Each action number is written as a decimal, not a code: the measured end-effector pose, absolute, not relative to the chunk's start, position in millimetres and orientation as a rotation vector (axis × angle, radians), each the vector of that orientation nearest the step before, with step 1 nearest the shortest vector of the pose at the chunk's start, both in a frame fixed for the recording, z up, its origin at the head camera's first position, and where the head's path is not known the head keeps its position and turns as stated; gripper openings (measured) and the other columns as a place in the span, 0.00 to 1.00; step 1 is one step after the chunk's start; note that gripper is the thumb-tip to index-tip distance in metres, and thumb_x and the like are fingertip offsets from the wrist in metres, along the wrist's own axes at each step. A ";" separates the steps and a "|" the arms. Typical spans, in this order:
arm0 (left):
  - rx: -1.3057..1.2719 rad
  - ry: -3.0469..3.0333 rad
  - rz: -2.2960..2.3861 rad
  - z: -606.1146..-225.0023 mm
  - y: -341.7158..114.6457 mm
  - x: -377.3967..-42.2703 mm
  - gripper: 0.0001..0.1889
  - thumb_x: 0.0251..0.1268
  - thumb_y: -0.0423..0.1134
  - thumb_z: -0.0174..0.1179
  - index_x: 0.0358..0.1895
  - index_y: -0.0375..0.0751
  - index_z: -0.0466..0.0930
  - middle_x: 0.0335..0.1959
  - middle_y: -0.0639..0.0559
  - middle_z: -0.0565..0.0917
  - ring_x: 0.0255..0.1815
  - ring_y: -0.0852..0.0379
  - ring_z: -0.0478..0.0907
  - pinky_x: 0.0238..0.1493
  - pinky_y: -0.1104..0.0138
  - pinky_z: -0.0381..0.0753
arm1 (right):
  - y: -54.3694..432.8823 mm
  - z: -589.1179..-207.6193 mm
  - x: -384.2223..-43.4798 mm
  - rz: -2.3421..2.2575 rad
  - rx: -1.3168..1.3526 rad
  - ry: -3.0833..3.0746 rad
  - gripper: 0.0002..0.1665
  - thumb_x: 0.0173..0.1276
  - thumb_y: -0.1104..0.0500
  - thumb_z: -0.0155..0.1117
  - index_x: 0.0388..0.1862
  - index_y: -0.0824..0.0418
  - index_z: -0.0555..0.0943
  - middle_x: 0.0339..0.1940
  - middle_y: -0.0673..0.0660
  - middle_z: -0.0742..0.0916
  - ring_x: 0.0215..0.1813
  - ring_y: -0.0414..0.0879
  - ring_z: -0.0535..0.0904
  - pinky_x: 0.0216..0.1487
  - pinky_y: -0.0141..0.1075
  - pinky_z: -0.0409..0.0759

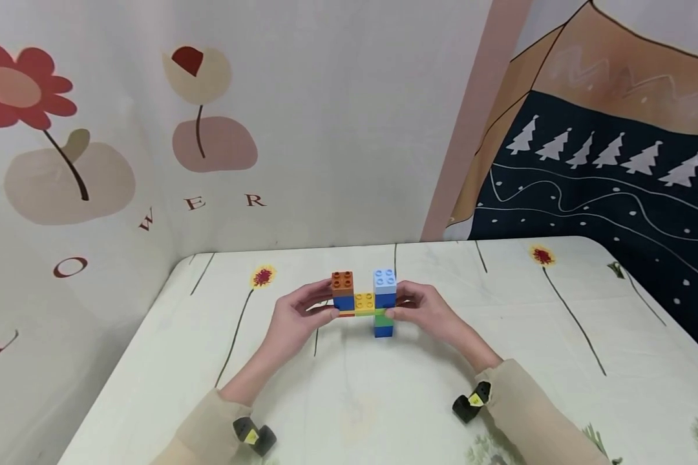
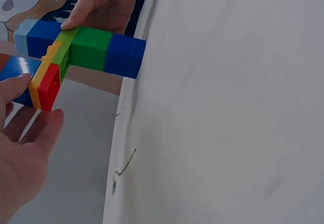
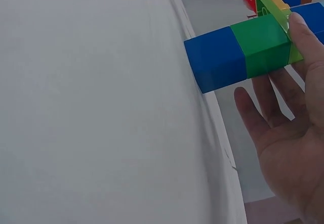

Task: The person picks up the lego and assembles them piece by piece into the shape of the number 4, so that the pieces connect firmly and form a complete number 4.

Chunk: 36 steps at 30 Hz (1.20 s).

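Observation:
A structure of toy building bricks stands at mid-table between the two hands. Its left column has a brown brick [image 1: 342,283] over a blue one, with a yellow plate [image 1: 364,303] and a red piece [image 2: 49,87] underneath. The right column shows a light blue brick [image 1: 385,281], a blue one, a light green plate [image 2: 65,51], a green brick [image 3: 263,44] and a blue bottom brick [image 3: 216,59] at the tabletop. My left hand [image 1: 291,323] pinches the left column between thumb and fingers. The right hand [image 1: 430,311] grips the right column, thumb near the light green plate.
A white cloth with printed flowers covers the table [image 1: 349,400]. Behind it hangs a pale curtain [image 1: 337,129] with flower prints, and to the right a dark fabric [image 1: 605,187] with white trees. A small black device [image 1: 254,436] sits on each sleeve.

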<state>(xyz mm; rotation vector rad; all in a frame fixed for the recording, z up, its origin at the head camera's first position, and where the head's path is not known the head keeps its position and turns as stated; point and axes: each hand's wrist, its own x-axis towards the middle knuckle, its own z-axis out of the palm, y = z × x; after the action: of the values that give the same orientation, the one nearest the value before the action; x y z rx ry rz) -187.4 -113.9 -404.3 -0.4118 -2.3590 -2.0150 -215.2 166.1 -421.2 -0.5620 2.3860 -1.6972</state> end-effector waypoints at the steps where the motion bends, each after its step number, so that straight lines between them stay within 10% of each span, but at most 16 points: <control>1: -0.407 -2.353 -2.017 -405.1 -113.2 -187.0 0.30 0.62 0.26 0.71 0.69 0.38 0.77 0.62 0.41 0.82 0.63 0.46 0.80 0.57 0.66 0.81 | 165.6 -421.8 -214.8 -1.699 -0.562 2.391 0.24 0.69 0.60 0.73 0.62 0.65 0.81 0.53 0.58 0.87 0.55 0.53 0.82 0.60 0.43 0.81; 16: -0.211 -2.340 -2.020 -408.3 -105.1 -193.0 0.26 0.64 0.32 0.72 0.66 0.43 0.81 0.57 0.43 0.86 0.57 0.48 0.84 0.52 0.68 0.83 | 165.8 -422.6 -205.9 -1.801 -0.513 2.387 0.40 0.70 0.65 0.70 0.79 0.60 0.68 0.61 0.63 0.85 0.61 0.57 0.82 0.59 0.42 0.82; 36: -0.114 -2.497 -1.966 -405.0 -92.8 -232.5 0.22 0.68 0.34 0.69 0.65 0.38 0.81 0.58 0.43 0.85 0.57 0.48 0.83 0.55 0.61 0.83 | 158.1 -423.0 -222.8 -1.741 -0.305 2.556 0.37 0.73 0.58 0.69 0.78 0.60 0.69 0.66 0.61 0.82 0.58 0.54 0.83 0.58 0.43 0.83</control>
<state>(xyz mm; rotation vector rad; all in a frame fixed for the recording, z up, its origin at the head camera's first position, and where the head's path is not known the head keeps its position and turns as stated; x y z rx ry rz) -232.5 -92.8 -405.0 -0.1142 -2.4971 -1.9657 -222.8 158.1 -423.0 -0.3050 2.5559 -1.7405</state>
